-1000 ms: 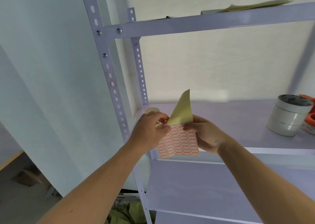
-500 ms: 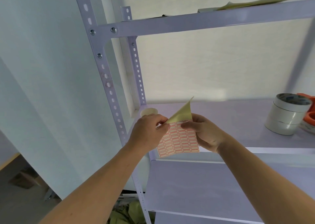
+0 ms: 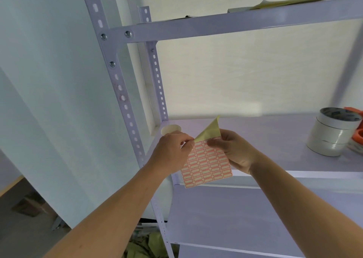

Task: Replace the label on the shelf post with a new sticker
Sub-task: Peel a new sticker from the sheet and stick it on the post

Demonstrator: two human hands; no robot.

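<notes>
A sheet of small red-bordered stickers [image 3: 206, 164] is held in front of the middle shelf, its yellow backing corner [image 3: 209, 131] folded up. My right hand [image 3: 235, 151] grips the sheet's right edge, thumb on its face. My left hand [image 3: 172, 151] pinches at the sheet's top-left corner, fingers curled. The white perforated shelf post [image 3: 121, 92] rises to the left of both hands, with faint reddish marks on it about halfway up. No label is plainly visible on the post.
A stack of white tape rolls [image 3: 332, 132] stands on the middle shelf [image 3: 275, 132] at right, an orange object [image 3: 356, 128] behind it. A small round beige item [image 3: 170, 129] lies near the shelf's left corner. Yellowish sheets [image 3: 284, 2] rest on the top shelf. Wall at left.
The yellow backing flap has folded lower and smaller. Both hands stay on the sheet in nearly the same place; the view shifted slightly.
</notes>
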